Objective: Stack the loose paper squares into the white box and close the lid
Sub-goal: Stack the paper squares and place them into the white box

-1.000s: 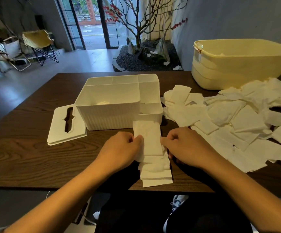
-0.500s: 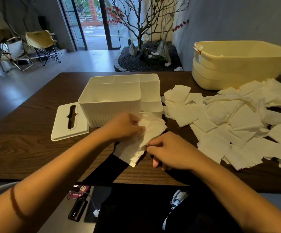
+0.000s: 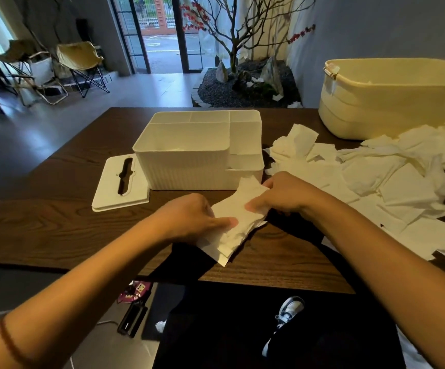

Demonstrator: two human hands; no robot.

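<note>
- Left hand [image 3: 189,217]: grip clamped on the near-left end of a small stack of paper squares [image 3: 236,222]; thumb lies across the top sheet, fingers are curled under the edge.
- Right hand [image 3: 282,195]: grip clamped on the far-right end of the same stack, thumb on top, fingers hidden beneath the paper.
- Stack is held between both hands just above the desk [image 3: 43,222], lying diagonally, edges uneven; its near corner hangs close to the desk's front edge.
- White box [image 3: 189,166]: stands open on the desk just beyond the hands, ribbed front wall. One large compartment at front left; narrow compartments run along the back and down the right side. A bit of white paper shows low in the large compartment; how much it holds, cannot tell. The smaller compartments: contents not visible.
- Lid [image 3: 121,182]: lies flat on the desk touching the box's left side, long slot opening facing up.
- Loose paper squares [image 3: 375,182]: wide overlapping heap on the desk to the right of the box, well spread toward the right edge.
- Yellow tub [image 3: 391,102]: far right of the desk, behind the heap; a scrap of white shows inside near the rim.
- Readable writing or brand marks: none legible on box, lid or tub.
</note>
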